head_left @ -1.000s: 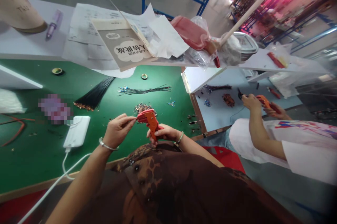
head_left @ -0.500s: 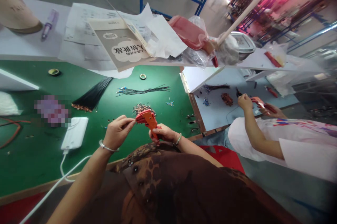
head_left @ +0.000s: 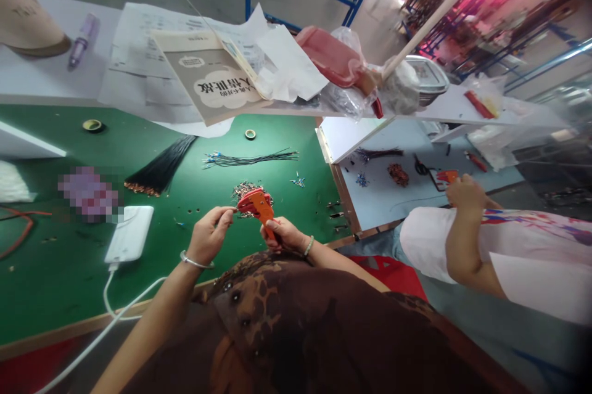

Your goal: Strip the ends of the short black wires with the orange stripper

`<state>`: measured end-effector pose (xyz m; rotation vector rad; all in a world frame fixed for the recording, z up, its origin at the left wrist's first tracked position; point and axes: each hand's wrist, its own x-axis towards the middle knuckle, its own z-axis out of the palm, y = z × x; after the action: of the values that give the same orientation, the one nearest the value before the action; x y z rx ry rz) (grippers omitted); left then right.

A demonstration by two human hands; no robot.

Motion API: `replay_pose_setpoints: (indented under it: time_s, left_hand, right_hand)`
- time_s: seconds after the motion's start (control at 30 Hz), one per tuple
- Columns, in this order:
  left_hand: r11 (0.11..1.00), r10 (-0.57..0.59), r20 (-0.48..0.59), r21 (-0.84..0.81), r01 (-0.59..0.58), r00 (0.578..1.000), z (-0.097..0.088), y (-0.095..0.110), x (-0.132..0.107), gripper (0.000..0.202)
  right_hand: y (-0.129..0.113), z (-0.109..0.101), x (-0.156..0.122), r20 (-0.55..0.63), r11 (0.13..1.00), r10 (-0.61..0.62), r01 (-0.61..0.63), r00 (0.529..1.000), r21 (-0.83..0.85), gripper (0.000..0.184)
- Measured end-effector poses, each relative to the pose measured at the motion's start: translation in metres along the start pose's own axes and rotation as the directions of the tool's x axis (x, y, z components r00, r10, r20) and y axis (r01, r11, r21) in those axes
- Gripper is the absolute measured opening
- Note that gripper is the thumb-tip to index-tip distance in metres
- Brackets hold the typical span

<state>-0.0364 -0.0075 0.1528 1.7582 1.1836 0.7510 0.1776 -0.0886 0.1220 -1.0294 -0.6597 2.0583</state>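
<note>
My right hand (head_left: 283, 234) is wrapped round the handles of an orange and red wire stripper (head_left: 259, 206). Its jaws point left, over a pile of short wire pieces (head_left: 245, 188) on the green table. At the jaws, my left hand (head_left: 210, 235) pinches what looks like a thin wire, mostly hidden by the fingers. Behind the pile lies a bundle of black wires with blue ends (head_left: 252, 160). Several small blue-ended pieces (head_left: 298, 180) are scattered to its right. A thick bundle of black wires with copper-coloured ends (head_left: 160, 169) rests at the left.
A white power bank (head_left: 130, 235) with a cable lies left of my hands. Two tape rolls, one (head_left: 250, 134) near the shelf, sit farther back. The shelf (head_left: 277, 109) carries papers and a book (head_left: 208, 76). At right, a co-worker's hands (head_left: 465, 192) hold another orange tool.
My left hand has shifted slightly left and down, still at the stripper's jaws. The co-worker's hands have come together round the orange tool, and a black-handled tool now lies on their table.
</note>
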Motion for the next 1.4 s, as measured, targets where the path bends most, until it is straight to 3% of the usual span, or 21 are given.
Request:
replay_pose_setpoints:
  time_s: [0.3,0.5,0.67,0.93,1.2,1.4]
  left_hand:
    - [0.999,0.043,-0.048,0.024,-0.042,0.998,0.006,-0.003,0.004,0.033]
    - [0.999,0.050,-0.100,0.015,-0.049,0.994,0.005,0.000,0.004,0.030]
    - [0.998,0.066,-0.115,-0.001,-0.066,0.991,0.003,0.003,0.004,0.029]
    - [0.994,0.106,-0.129,-0.014,-0.109,0.986,0.007,0.008,0.005,0.025]
    - [0.993,0.113,-0.172,-0.001,-0.115,0.979,0.008,0.015,0.006,0.024]
    - [0.993,0.109,-0.212,-0.018,-0.115,0.971,0.012,0.017,0.004,0.025]
  right_hand:
    - [0.000,0.000,0.000,0.000,1.000,0.003,-0.003,1.000,0.022,0.054]
    - [-0.006,-0.007,0.003,0.155,0.990,0.026,-0.046,0.988,0.132,0.069]
    - [-0.014,-0.017,-0.002,0.113,0.989,0.015,-0.031,0.993,0.144,0.064]
    - [-0.021,-0.017,-0.005,0.235,0.985,0.028,-0.066,0.972,0.158,0.065]
    - [-0.016,-0.020,-0.001,0.175,0.981,0.057,-0.087,0.983,0.171,0.058]
    - [-0.020,-0.016,-0.003,0.189,0.982,0.017,-0.052,0.982,0.184,0.066]
